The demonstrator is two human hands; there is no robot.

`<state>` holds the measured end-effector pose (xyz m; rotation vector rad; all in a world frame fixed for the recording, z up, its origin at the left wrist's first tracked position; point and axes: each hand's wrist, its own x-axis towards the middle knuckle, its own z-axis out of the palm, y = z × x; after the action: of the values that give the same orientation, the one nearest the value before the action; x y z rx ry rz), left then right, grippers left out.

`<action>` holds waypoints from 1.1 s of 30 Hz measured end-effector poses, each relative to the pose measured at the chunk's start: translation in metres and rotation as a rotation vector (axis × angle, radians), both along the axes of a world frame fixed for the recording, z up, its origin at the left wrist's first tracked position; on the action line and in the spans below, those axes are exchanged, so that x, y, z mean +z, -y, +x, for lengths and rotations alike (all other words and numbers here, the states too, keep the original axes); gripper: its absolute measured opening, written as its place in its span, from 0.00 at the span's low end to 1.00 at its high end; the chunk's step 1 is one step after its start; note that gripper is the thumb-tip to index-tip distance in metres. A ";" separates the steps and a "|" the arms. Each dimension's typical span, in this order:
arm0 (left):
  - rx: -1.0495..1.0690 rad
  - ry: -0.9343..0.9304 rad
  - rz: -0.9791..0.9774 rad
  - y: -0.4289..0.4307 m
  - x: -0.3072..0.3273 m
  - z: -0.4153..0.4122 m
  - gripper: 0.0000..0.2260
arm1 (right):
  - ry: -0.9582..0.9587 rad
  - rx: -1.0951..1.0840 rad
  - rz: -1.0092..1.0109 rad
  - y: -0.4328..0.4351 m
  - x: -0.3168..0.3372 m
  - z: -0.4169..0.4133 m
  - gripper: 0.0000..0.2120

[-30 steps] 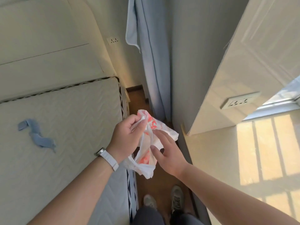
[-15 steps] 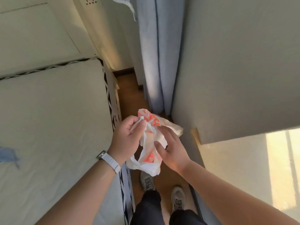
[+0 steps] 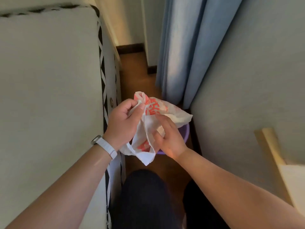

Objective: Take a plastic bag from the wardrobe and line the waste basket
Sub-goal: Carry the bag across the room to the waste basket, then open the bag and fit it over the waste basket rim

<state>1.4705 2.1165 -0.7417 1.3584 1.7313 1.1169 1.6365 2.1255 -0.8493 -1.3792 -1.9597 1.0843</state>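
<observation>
Crumpled white plastic bag with orange print point(image 3: 153, 123) | gripped by left hand point(image 3: 123, 124) and right hand point(image 3: 166, 138), right above purple round waste basket point(image 3: 185, 132) | step: finding the mouth | next: probably spread it open, drop it in

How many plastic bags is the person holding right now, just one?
1. The white plastic bag with orange print is pinched at its top by the left hand and held lower down by the right hand, above the purple waste basket. Another crumpled inside could be hidden.
</observation>
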 end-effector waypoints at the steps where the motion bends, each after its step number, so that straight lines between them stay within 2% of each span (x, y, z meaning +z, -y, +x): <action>1: 0.006 -0.006 0.009 -0.002 -0.012 -0.004 0.10 | 0.004 0.014 -0.008 -0.004 -0.016 -0.001 0.27; 5: 0.004 -0.027 0.083 -0.010 -0.045 -0.010 0.09 | 0.062 0.014 0.038 -0.018 -0.071 0.005 0.25; 9: 0.024 -0.036 0.123 -0.002 -0.071 -0.005 0.10 | 0.300 -0.072 0.188 -0.041 -0.104 0.024 0.30; 11: 0.041 -0.042 0.118 0.003 -0.079 0.000 0.10 | 0.390 -0.045 0.206 -0.054 -0.116 0.035 0.31; 17: 0.011 -0.150 0.146 0.003 -0.084 0.007 0.09 | 0.481 0.005 0.149 -0.065 -0.146 0.043 0.30; 20: -0.002 -0.180 0.133 0.004 -0.091 0.006 0.10 | 0.484 0.062 0.045 -0.067 -0.165 0.040 0.29; 23: -0.038 -0.179 0.142 0.003 -0.099 0.008 0.11 | 0.466 0.125 -0.138 -0.066 -0.181 0.037 0.30; 26: -0.097 -0.163 0.101 0.000 -0.108 0.015 0.13 | 0.404 0.109 -0.161 -0.060 -0.182 0.037 0.27; 30: -0.069 -0.098 0.080 -0.009 -0.118 0.026 0.11 | 0.104 0.020 -0.115 -0.047 -0.157 0.038 0.20; 33: -0.028 0.016 0.065 -0.018 -0.124 0.041 0.11 | -0.175 -0.044 -0.229 -0.040 -0.129 0.037 0.18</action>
<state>1.5115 2.1345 -0.8660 1.4058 1.6726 1.1746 1.6736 2.1660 -0.9787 -1.3841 -1.7149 1.3937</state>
